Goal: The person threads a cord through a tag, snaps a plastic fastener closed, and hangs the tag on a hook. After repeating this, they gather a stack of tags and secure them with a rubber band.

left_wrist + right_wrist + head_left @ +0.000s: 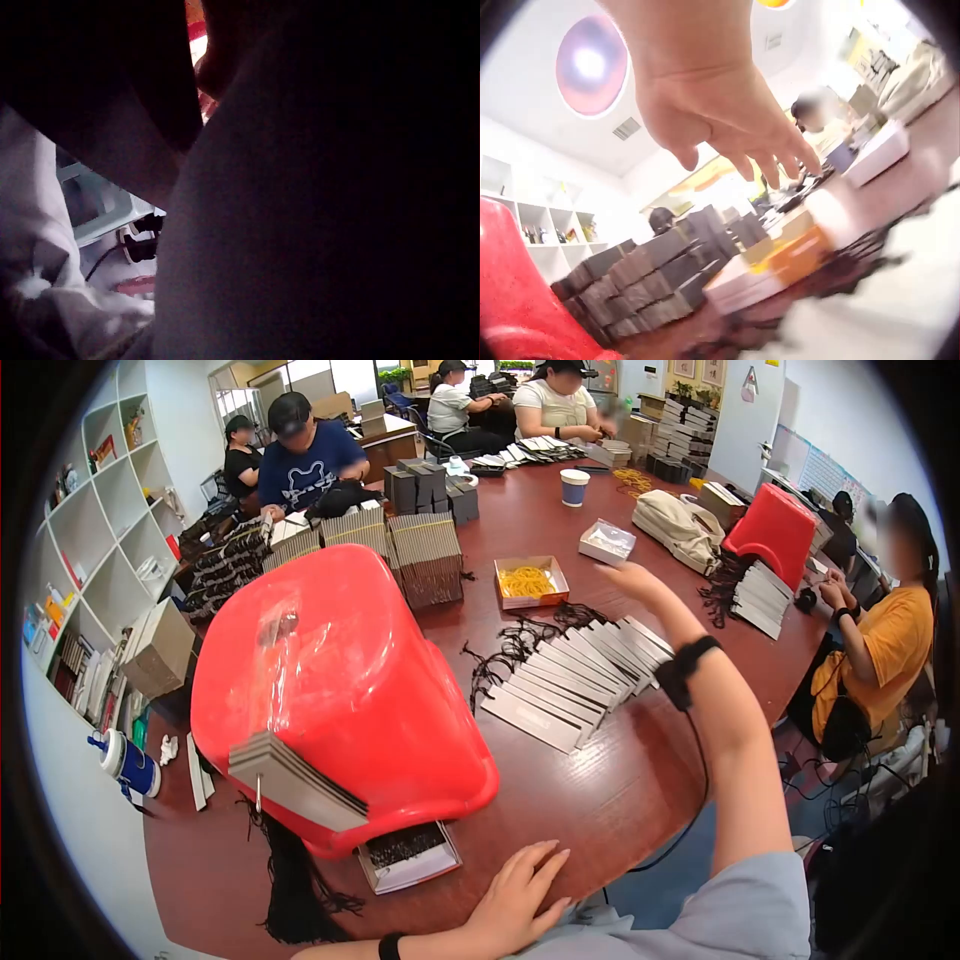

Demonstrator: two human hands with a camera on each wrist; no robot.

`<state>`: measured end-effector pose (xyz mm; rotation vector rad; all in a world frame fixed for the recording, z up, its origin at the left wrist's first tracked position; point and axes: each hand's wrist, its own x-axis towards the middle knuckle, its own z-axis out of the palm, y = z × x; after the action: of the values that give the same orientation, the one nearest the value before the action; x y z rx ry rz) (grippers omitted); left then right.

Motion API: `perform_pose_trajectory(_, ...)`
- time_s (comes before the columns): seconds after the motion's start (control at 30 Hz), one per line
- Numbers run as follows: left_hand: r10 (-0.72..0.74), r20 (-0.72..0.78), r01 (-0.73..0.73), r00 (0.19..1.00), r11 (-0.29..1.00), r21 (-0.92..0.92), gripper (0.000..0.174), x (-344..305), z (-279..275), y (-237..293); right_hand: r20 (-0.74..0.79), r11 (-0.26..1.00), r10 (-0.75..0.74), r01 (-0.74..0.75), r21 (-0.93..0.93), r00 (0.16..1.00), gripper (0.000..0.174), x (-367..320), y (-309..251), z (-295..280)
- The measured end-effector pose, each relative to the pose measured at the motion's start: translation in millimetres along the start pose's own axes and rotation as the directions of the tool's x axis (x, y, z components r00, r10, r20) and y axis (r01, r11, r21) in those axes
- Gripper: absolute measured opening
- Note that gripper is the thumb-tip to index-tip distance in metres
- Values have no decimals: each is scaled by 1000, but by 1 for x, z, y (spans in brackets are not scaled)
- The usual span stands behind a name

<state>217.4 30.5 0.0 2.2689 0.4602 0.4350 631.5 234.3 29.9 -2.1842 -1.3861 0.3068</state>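
Observation:
My right hand reaches out over the table, its fingers loosely stretched beside a small white box with clear plastic-looking contents. In the right wrist view the same hand hangs with spread fingers and holds nothing. Below the forearm lies a fanned row of flat grey-white strips with black cords. An open box of yellow rubber bands stands left of the hand. My left hand rests on the table's near edge, fingers extended. The left wrist view is mostly dark cloth.
An upturned red stool fills the left, with grey strips leaning on it and a small box of black bits beneath. Stacked bundles stand behind. A paper cup and beige pouch lie farther back. Several people sit around.

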Motion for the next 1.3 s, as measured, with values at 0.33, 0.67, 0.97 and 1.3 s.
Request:
perform_pose_trajectory(0.33,29,11,-31,1000,846,532,33,42,-27,35,-50,916,348,-351,-194,936,61,-121,41,-4)
perform_pose_trajectory(0.67,-261,-104,246,960,601,761,38,113,-5,-40,232,997,-65,75,-33,971,91,-160,-60,36)
perform_pose_trajectory(0.97,-73,-27,72,997,730,680,41,105,-10,-45,76,910,-269,279,-306,960,89,-194,-86,57)
perform_pose_trajectory(1.3,278,-328,10,903,748,664,47,135,-15,-10,161,859,-391,422,-289,906,94,-242,-20,20)
